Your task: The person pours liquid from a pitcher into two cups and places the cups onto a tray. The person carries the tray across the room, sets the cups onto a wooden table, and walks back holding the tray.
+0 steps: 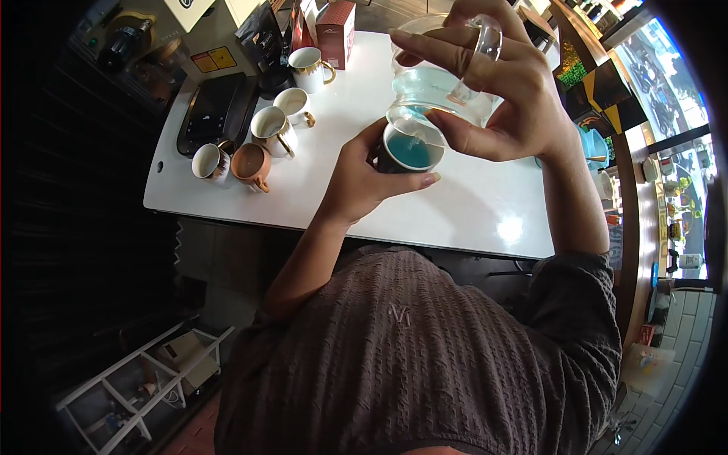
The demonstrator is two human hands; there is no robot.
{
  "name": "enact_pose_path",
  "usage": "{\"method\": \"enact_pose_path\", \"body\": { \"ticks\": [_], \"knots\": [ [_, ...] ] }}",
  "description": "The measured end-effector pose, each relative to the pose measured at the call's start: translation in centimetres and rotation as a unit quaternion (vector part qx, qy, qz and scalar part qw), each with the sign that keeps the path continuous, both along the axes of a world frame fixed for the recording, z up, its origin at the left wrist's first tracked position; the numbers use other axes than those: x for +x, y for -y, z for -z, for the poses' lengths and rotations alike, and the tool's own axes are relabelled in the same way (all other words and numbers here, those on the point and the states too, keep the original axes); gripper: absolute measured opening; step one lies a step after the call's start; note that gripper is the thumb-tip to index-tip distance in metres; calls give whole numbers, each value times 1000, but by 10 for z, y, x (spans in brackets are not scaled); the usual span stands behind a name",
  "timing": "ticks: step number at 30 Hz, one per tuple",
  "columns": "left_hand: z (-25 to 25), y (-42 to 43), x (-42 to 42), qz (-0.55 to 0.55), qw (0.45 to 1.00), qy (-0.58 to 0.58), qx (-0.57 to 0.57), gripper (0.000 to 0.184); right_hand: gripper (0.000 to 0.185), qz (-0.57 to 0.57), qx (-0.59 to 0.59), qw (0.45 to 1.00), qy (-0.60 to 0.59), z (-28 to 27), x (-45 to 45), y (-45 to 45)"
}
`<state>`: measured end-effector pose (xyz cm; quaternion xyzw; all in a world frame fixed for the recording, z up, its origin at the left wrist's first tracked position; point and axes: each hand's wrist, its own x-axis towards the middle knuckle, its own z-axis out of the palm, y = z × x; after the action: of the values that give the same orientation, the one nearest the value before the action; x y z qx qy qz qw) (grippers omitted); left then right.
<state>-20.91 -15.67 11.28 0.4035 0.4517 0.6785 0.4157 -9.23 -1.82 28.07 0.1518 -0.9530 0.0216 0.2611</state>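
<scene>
My left hand (369,176) is wrapped round a cup (409,165) with a white rim and a dark outside. Blue-green liquid (411,150) shows inside it. Above and to the right, my right hand (504,83) grips a clear glass pitcher (432,85) by its handle (486,53). The pitcher is tilted, its mouth right over the cup, and pale bluish liquid lies in it. My right thumb reaches close to the cup's rim. The cup's lower part is hidden by my left fingers.
Several mugs stand on the white table (485,212) at the left, among them a brown mug (251,164) and a white mug with a gold handle (307,70). A black scale (216,114) lies beside them. A red box (336,34) stands at the back.
</scene>
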Motion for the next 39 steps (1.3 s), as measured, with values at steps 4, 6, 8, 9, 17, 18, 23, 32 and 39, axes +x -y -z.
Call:
{"method": "enact_pose_path", "body": {
  "ticks": [4, 6, 8, 9, 17, 18, 23, 32, 39],
  "knots": [
    [-1, -1, 1, -1, 1000, -5, -2, 66, 55, -17, -6, 999, -31, 1, 1, -2],
    [2, -2, 1, -1, 1000, -9, -1, 66, 55, -5, -3, 1000, -29, 3, 1, -4],
    [2, -3, 2, -1, 1000, -12, 0, 66, 54, -59, 6, 995, -77, 10, -2, -14],
    [0, -3, 2, -2, 1000, -6, 1, 66, 54, -76, 9, 993, -92, 11, -2, -15],
    [-2, -4, 3, -3, 1000, -6, -4, 67, 52, -89, 7, 990, -110, 12, -2, -15],
    [-1, -4, 3, 1, 1000, -7, -9, 66, 52, -89, 19, 990, -107, 11, -1, -16],
    [2, -6, 4, 6, 1000, -7, -4, 67, 52, -51, -36, 996, -70, 16, 3, -18],
    [13, -1, -7, -25, 998, -3, 64, 61, 52, 149, -425, 890, -70, 45, 10, -38],
    [20, 13, -21, -70, 996, 0, 49, 59, 43, 291, -337, 890, -103, 122, 16, -113]
  ]
}}
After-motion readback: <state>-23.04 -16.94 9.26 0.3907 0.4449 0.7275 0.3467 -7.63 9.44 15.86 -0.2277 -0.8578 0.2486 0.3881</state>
